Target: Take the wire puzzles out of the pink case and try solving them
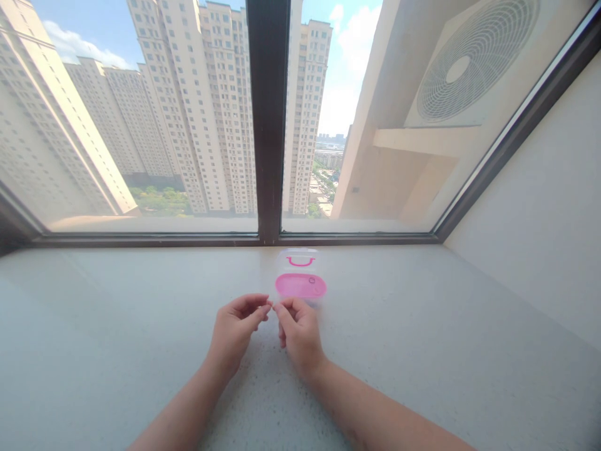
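My left hand (238,321) and my right hand (299,329) meet fingertip to fingertip above the pale speckled sill. Both pinch with thumb and forefinger at the same spot. Whatever lies between the fingertips is too small to make out. Just beyond my right hand stands a pink oval container (293,285), its near edge partly hidden by that hand. A small dark ring (312,280) shows inside its right part. Behind the container is a clear lid (301,255) with a bright pink handle (301,262).
The speckled sill (141,338) stretches to both sides of my arms. A dark window frame (268,125) with glass panes runs along the back, and a white wall (539,238) slopes in at the right. Tall buildings and an outdoor fan unit (479,62) are outside the glass.
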Available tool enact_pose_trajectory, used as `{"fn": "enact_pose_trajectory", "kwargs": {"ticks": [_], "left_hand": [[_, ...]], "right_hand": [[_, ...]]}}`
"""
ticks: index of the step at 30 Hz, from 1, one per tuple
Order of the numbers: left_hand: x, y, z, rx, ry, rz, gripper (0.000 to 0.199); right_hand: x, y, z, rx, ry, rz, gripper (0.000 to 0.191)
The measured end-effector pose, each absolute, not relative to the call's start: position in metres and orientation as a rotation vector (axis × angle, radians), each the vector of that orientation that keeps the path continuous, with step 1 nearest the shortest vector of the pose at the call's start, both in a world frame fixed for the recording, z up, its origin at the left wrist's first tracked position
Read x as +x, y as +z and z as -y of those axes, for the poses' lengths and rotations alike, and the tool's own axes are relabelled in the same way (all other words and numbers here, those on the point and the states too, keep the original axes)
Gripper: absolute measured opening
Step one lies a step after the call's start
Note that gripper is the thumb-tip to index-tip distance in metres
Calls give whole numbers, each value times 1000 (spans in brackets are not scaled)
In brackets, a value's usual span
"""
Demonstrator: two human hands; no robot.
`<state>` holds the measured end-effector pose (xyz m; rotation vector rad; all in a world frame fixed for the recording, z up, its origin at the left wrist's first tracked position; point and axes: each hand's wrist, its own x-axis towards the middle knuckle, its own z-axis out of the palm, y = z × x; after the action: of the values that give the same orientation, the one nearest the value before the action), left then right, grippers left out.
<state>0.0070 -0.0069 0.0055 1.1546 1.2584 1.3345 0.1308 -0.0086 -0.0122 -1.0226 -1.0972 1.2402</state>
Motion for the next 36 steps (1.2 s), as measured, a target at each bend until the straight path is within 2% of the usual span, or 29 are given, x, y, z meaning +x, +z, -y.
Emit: {"fn": "enact_pose_trajectory", "kwargs": {"ticks": [21,36], "left_hand": [[10,15,11,1192,1346,-1170,18],[9,10,10,1212,1255,-1094,22]], "right_hand": [[132,-10,8,-973,1324,1113,25],[132,-12,9,-906,1447,1039,21]]}}
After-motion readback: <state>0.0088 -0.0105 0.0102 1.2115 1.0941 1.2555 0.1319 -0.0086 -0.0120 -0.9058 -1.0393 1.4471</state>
